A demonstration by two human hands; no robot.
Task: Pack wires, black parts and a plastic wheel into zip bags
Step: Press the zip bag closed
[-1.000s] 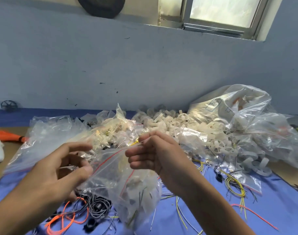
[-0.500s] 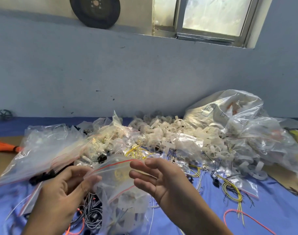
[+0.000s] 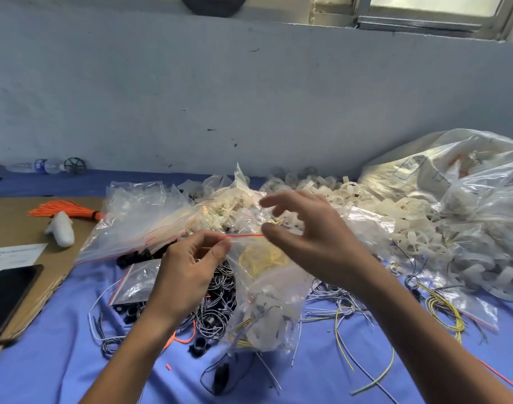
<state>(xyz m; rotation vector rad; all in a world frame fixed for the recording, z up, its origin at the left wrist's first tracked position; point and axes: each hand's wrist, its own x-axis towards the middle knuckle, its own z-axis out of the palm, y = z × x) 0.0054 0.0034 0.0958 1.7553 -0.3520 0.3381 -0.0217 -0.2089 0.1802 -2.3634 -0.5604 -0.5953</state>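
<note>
Head view: the zip bag hangs at centre frame, stuffed with yellow wires and white pieces. At its red strip the left hand pinches one end; the right hand is spread, thumb by the other end. Thin, slippery, light film, I'd judge, so grip the stiffer strip.

Zip bag: clear plastic film, glossy, heavily creased, red seal strip. Wires: smooth plastic insulation, slight sheen. Bench cover: blue cloth, matt. Cardboard sheet: brown, matt. Phone: black face, glossy. Wall: painted, matt, scuffed.
</note>
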